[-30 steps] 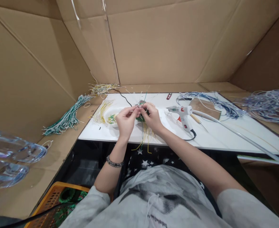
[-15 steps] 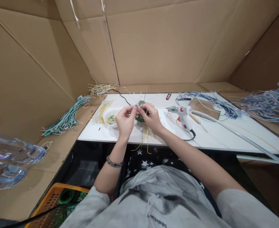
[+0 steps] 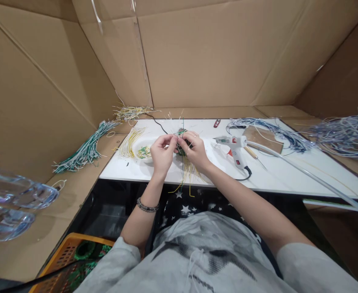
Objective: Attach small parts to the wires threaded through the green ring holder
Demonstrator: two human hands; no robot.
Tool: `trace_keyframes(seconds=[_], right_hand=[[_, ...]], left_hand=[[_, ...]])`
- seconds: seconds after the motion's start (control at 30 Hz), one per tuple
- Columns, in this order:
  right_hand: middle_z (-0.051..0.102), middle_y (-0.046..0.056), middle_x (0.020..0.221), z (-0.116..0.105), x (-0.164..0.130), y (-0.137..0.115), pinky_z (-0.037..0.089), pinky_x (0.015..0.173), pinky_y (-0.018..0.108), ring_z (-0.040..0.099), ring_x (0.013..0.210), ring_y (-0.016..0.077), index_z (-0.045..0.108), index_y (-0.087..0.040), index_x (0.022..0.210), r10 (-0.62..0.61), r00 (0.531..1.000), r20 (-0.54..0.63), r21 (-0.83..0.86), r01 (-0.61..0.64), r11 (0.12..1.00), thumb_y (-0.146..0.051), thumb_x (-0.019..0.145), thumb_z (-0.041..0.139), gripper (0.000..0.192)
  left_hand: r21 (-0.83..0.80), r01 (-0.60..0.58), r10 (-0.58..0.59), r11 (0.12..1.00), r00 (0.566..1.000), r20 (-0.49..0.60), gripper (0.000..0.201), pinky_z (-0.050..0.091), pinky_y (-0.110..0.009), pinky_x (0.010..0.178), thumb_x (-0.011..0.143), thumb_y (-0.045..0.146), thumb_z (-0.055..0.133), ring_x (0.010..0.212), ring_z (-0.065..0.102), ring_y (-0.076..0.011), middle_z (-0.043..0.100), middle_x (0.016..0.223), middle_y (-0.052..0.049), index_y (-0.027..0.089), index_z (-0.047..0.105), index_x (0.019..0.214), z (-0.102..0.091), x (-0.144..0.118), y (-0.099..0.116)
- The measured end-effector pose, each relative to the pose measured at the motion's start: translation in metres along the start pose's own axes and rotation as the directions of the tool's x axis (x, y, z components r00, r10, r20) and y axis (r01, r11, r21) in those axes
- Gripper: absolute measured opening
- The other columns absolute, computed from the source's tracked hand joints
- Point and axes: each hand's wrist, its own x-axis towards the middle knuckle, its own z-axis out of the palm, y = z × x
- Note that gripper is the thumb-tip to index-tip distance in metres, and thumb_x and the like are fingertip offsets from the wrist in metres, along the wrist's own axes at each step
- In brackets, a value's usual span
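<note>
Cardboard walls (image 3: 203, 57) stand around me on the far side and both flanks. In front of them lies my white tabletop (image 3: 289, 171), its near edge just above my lap. Along its right end sprawls a big tangle of blue-grey wires (image 3: 340, 134), and a clear tube (image 3: 304, 173) runs from the middle toward the near right corner. Off the left edge, on the cardboard, lies a long bundle of green and white wires (image 3: 84, 148); a sheaf of yellow wires (image 3: 132, 140) rests on the tabletop near its far left corner. Right of centre lies a white glue gun (image 3: 235, 148) on its side, well apart from my fingers.

My right hand (image 3: 197, 152) and my left hand (image 3: 162, 154) meet over the middle of the tabletop, fingertips pressed together. Between them I pinch a small green wired piece (image 3: 181, 140), held just above the surface, with thin yellow and green strands hanging from it over the near edge. A small white dish (image 3: 144, 152) sits just left of my left hand.
</note>
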Motion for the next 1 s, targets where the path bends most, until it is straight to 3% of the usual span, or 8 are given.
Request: trace_keyframes(seconds=[0.4, 0.7, 1.0], right_hand=[[0.066, 0.004, 0.079, 0.0001, 0.0012, -0.0026, 0.05, 0.088, 0.047, 0.063, 0.084, 0.0235, 0.059, -0.024, 0.076, 0.001, 1.0, 0.0, 0.031, -0.001, 1.0, -0.035, 0.098, 0.058, 0.025], [0.067, 0.004, 0.081, -0.001, 0.0001, -0.0024, 0.052, 0.087, 0.046, 0.064, 0.085, 0.0238, 0.059, -0.025, 0.076, 0.044, 0.999, -0.025, 0.036, -0.043, 0.998, -0.044, 0.101, 0.057, 0.031], [0.068, 0.004, 0.086, 0.0004, 0.0002, -0.0022, 0.053, 0.084, 0.041, 0.065, 0.087, 0.0218, 0.061, -0.026, 0.081, 0.125, 0.99, -0.065, 0.086, -0.119, 0.989, -0.049, 0.102, 0.056, 0.032]], left_hand=[[-0.004, -0.025, 0.025, 1.0, 0.999, 0.021, 0.035, 0.047, -0.025, 0.045, 0.076, 0.051, 0.085, 0.048, 0.054, -0.0096, 0.07, 0.074, -0.003, 0.02, 0.069, 0.078, -0.0007, 0.0001, -0.0009], [0.006, 0.043, -0.043, 0.999, 0.996, 0.073, 0.033, 0.04, -0.022, 0.039, 0.08, 0.049, 0.082, 0.043, 0.048, -0.0075, 0.062, 0.066, 0.001, 0.021, 0.065, 0.075, -0.0003, 0.0005, -0.0021], [0.158, 0.038, -0.067, 0.987, 0.98, 0.185, 0.024, 0.04, -0.023, 0.04, 0.076, 0.041, 0.083, 0.044, 0.049, -0.0099, 0.065, 0.061, 0.0, 0.02, 0.072, 0.07, -0.0081, -0.001, 0.0027]])
